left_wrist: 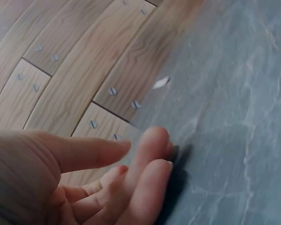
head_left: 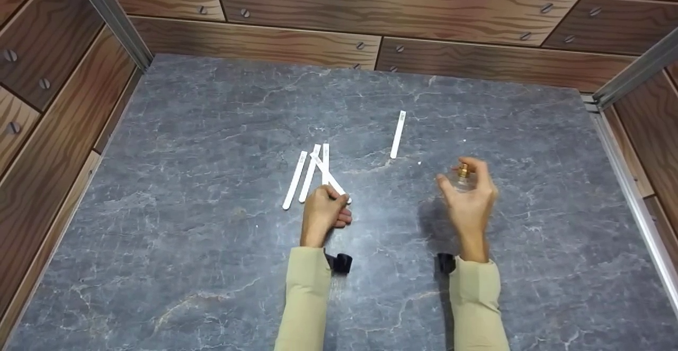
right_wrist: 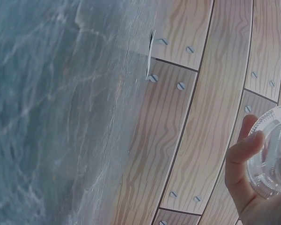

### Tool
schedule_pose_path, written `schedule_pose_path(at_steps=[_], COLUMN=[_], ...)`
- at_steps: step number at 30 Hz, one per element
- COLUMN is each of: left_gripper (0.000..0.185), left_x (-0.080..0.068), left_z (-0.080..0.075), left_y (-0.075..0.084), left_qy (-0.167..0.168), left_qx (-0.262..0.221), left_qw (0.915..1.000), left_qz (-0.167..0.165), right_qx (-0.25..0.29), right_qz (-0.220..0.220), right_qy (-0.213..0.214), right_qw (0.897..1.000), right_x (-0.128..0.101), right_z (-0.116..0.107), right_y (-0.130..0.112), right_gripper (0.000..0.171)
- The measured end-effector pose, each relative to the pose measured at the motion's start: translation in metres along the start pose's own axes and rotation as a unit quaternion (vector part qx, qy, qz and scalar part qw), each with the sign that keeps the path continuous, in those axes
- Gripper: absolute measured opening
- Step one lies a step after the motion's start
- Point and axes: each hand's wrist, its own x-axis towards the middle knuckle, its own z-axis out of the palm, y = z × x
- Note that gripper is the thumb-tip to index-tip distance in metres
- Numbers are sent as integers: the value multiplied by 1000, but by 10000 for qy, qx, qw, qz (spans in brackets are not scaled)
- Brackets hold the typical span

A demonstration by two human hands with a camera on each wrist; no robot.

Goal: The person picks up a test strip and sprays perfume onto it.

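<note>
Several white paper strips (head_left: 304, 176) lie fanned on the grey stone-patterned table (head_left: 212, 139). My left hand (head_left: 323, 210) rests on its side at their near end. Thumb and forefinger pinch the strip (head_left: 327, 173) that crosses the others, and its tip pokes out to the right. The left wrist view shows my left hand's fingers (left_wrist: 145, 173) on the table, with no strip between them. My right hand (head_left: 469, 197) is raised to the right and grips a small clear bottle (head_left: 462, 181) with a gold spray top (head_left: 464, 170). Its round base (right_wrist: 274, 154) shows in the right wrist view.
One more white strip (head_left: 398, 134) lies alone toward the back, between the two hands; the right wrist view shows it (right_wrist: 150, 61) edge-on. Wood-patterned walls (head_left: 371, 7) with screws close in the table on three sides, with metal rails (head_left: 630, 197) at the corners.
</note>
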Motion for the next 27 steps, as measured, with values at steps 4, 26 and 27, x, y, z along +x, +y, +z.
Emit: schedule_pose_path(at_steps=[4,26,27], left_gripper=[21,6,6], left_x=[4,4,7], left_z=[2,-21,-23], left_y=[1,9,10], left_qy=[154,1332,1220], left_qx=[347,2449,2339], left_qw=[9993,9368,9382], left_qz=[-55,2113,2238], right_qx=[48,140,121], right_qz=[-17,-14,-34], right_qy=[-16,-74,-82], right_qw=[10000,9999,9999], right_x=[0,1,1], right_z=[0,-1,-2], right_y=[-2,-3,-3], right_gripper=[40,39,39])
